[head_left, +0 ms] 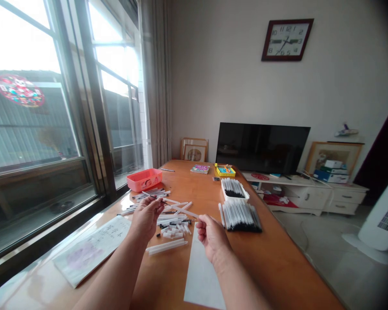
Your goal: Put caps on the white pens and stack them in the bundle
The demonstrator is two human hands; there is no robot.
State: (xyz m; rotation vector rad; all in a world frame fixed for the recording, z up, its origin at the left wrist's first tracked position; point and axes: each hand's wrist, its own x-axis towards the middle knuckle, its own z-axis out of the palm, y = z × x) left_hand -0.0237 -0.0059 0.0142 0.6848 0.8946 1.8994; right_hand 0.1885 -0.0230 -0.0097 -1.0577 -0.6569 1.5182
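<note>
Tube (186, 211) in right hand (210, 236), numbered clock (287, 40)

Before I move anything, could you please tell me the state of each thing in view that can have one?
Left hand: closed on a slim piece
Right hand: closed on a white tube
Red box: open at the top, upright
White container: open, filled with pens
Notebook: closed, lying flat
Television: screen dark
Drawers: shut
Curtain: gathered in folds
Tower fan: cannot tell whether running
</note>
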